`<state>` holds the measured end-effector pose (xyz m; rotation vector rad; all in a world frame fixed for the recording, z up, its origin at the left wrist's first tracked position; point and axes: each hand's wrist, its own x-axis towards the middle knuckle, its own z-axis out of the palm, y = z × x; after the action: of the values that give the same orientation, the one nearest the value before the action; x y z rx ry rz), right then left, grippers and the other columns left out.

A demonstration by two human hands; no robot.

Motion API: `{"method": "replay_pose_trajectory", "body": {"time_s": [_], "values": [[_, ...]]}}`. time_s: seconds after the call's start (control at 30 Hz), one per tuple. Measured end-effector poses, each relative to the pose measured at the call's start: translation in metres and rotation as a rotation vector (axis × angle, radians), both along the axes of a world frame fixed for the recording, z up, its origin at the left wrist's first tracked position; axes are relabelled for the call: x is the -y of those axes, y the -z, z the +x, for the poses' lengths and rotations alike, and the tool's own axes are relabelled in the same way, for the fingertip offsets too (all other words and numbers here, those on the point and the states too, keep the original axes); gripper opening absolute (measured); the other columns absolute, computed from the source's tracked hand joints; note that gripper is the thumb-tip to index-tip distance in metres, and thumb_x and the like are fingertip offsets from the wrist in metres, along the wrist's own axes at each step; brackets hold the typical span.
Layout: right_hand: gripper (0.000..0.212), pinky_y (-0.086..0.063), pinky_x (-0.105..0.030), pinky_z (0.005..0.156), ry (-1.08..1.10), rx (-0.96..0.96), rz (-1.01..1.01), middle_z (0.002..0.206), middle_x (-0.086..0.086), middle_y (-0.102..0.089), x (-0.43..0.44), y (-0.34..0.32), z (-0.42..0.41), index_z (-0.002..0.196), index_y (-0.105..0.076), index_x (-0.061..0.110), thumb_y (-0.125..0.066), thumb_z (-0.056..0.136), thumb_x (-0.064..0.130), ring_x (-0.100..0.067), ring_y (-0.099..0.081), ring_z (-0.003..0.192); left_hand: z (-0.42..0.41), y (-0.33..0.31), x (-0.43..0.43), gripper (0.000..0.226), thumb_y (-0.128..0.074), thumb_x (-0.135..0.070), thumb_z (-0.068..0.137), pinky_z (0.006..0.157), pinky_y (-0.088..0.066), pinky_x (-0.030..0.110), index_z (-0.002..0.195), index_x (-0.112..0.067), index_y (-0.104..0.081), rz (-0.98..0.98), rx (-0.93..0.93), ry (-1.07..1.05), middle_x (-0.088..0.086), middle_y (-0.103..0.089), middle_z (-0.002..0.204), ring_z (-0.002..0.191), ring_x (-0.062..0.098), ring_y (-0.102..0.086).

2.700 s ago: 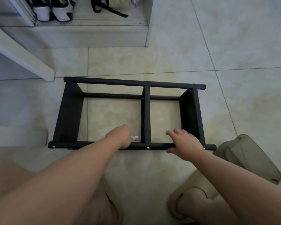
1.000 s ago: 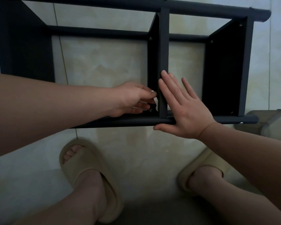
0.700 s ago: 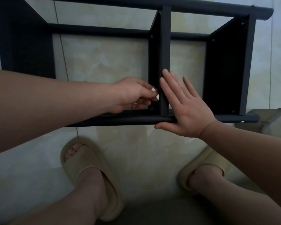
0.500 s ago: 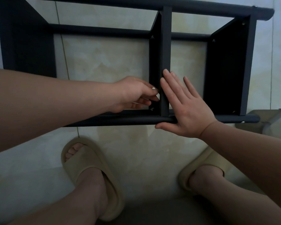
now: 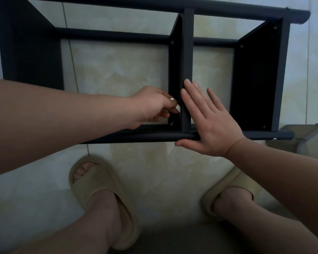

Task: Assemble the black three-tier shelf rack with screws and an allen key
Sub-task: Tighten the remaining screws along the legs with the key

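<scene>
The black rack (image 5: 188,43) lies on its side on the glossy tiled floor (image 5: 117,74), with round tubes and flat matte panels. The left hand (image 5: 151,105) curls its fingers and pinches the small pale allen key (image 5: 177,107) at the left face of the middle panel, just above a screw (image 5: 171,123). The right hand (image 5: 209,125) is released, its straight fingers pressing flat on the same panel's edge and the front tube.

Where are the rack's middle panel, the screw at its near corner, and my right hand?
middle panel (image 5: 188,52), head view, on its upward-facing edge.
screw (image 5: 171,123), head view, on the screw's head.
right hand (image 5: 210,123), head view, on the back of the hand.
</scene>
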<state>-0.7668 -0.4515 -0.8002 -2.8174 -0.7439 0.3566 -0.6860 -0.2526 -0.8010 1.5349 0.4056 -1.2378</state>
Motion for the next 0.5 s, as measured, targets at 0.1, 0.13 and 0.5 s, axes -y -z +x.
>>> {"method": "replay_pose_trajectory", "body": {"time_s": [0.1, 0.13, 0.5], "values": [[0.112, -0.020, -0.058, 0.123, 0.000, -0.001, -0.005, 0.170, -0.016, -0.005, 0.0000, 0.0000, -0.0004, 0.161, -0.012, 0.001, -0.041, 0.089, 0.082, -0.029, -0.004, 0.158, -0.0002, -0.0016, 0.0001, 0.005, -0.067, -0.025, 0.094, 0.068, -0.045, 0.027, 0.093, -0.021, -0.065, 0.012, 0.038, -0.016, -0.005, -0.076, 0.080, 0.070, 0.010, -0.061], [0.112, -0.020, -0.058, 0.123, 0.000, -0.001, -0.004, 0.170, -0.016, -0.005, -0.0001, 0.0002, -0.0004, 0.161, -0.013, 0.001, -0.041, 0.089, 0.082, -0.029, -0.004, 0.158, -0.0001, -0.0021, 0.0003, 0.005, -0.067, -0.025, 0.094, 0.067, -0.045, 0.027, 0.092, -0.022, -0.065, 0.011, 0.050, -0.022, -0.006, -0.075, 0.078, 0.069, 0.010, -0.060], [0.111, -0.022, -0.059, 0.122, 0.001, 0.000, 0.005, 0.169, -0.016, -0.006, -0.0005, 0.0001, -0.0006, 0.161, -0.013, 0.001, -0.042, 0.089, 0.081, -0.030, -0.006, 0.157, -0.0015, -0.0033, -0.0006, 0.004, -0.068, -0.025, 0.094, 0.071, -0.047, 0.028, 0.094, -0.021, -0.067, -0.024, 0.019, -0.001, -0.006, -0.076, 0.080, 0.071, 0.009, -0.064]]}}
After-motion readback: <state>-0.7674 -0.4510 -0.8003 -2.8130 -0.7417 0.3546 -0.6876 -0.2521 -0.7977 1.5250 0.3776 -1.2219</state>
